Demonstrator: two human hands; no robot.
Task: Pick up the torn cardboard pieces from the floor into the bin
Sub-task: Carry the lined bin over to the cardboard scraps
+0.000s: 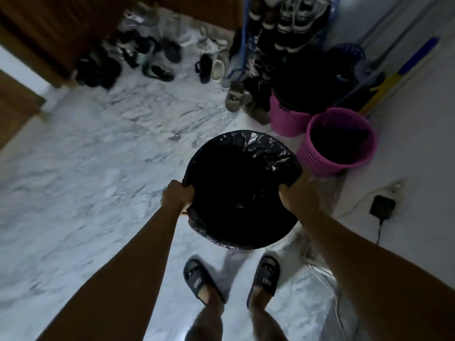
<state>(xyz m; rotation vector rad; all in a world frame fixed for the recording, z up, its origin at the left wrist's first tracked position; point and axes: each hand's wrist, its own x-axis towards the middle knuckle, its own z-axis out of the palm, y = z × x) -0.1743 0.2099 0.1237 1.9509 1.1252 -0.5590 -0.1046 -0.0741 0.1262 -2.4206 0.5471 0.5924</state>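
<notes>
A round bin (261,141) lined with a black plastic bag hangs in front of me above the marble floor. My left hand (177,196) grips its rim on the left side. My right hand (296,196) grips the rim on the right side. The inside of the bin is dark and I cannot tell what it holds. No torn cardboard pieces show on the floor in this view.
Two pink woven baskets (317,161) (283,119) stand by the right wall. Many shoes (157,70) lie at the far end, beside a shoe rack (290,23). A black charger (382,206) with a cord lies at right. My slippered feet (197,279) are below the bin.
</notes>
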